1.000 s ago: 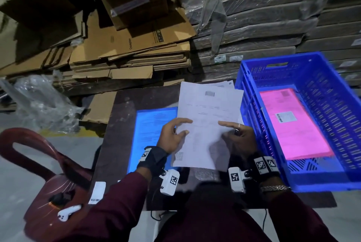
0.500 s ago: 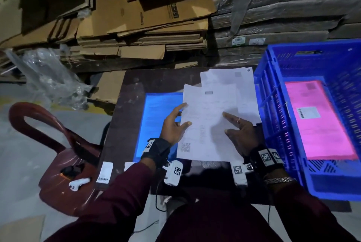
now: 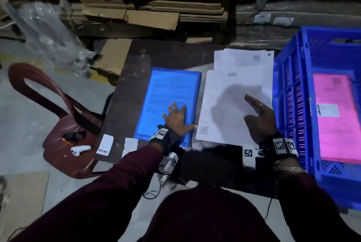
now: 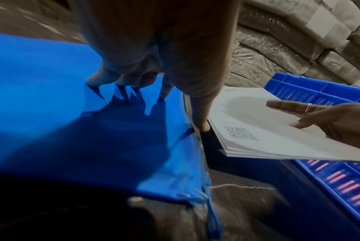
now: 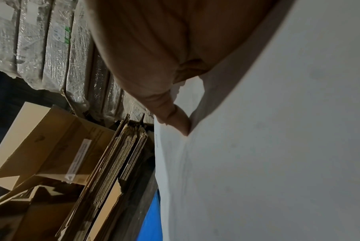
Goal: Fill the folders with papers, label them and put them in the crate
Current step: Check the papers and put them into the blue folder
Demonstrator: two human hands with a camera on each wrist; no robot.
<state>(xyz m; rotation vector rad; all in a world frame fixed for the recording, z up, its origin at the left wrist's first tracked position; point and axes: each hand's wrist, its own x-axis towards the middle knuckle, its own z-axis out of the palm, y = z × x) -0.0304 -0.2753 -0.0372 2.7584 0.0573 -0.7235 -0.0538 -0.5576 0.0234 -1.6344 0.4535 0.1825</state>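
Inside blue crate (image 3: 289, 93), pink folder (image 3: 336, 120), white label (image 3: 328, 110)

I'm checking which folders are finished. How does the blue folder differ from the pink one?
The blue folder lies on the table under the left hand; the pink folder lies inside the blue crate. The pink folder carries a white label; the blue folder shows none. Both lie flat.
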